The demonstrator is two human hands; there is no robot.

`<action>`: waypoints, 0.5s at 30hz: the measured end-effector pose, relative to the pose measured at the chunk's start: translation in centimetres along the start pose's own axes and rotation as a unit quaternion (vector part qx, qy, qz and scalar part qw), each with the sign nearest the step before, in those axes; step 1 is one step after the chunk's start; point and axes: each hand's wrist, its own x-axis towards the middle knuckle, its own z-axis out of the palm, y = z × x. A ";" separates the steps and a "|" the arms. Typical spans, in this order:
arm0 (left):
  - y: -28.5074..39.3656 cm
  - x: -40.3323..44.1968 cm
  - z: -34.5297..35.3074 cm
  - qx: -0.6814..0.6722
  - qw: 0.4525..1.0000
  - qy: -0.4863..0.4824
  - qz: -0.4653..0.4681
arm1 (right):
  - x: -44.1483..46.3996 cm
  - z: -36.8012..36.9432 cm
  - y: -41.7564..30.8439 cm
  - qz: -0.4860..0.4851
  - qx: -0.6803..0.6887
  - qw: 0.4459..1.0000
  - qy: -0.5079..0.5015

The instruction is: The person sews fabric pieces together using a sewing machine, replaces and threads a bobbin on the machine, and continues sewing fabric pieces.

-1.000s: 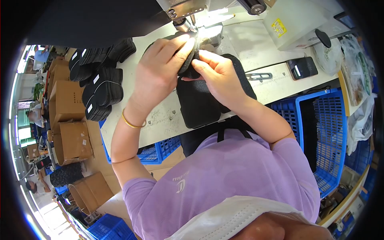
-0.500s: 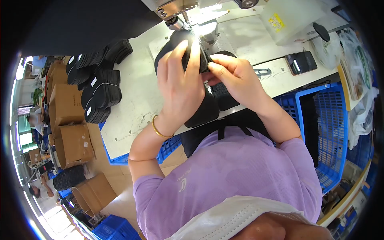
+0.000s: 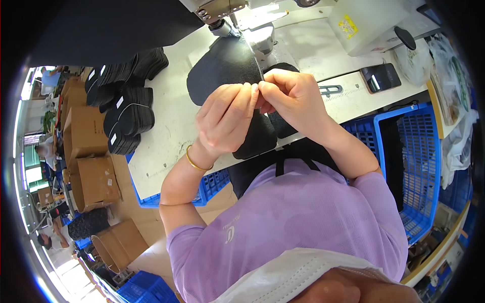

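Black and matte, the fabric piece (image 3: 222,63) is lying on the table (image 3: 166,121), its far end at the machine's needle area (image 3: 233,31). We are angling both forearms inward, our hands meeting at its near edge. Our left hand (image 3: 225,118) is showing its back, fingers (image 3: 230,98) pressing together; its thumb is hiding, so we cannot tell what they are pinching. Our right hand (image 3: 295,103) is pinching the edge between thumb and forefinger. The piece is showing a broadly rounded left side and a straighter right edge.
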 end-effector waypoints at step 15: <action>-1.8 -0.2 1.1 0.079 0.997 0.017 -0.010 | 2.1 0.2 0.4 -0.014 0.095 0.995 0.014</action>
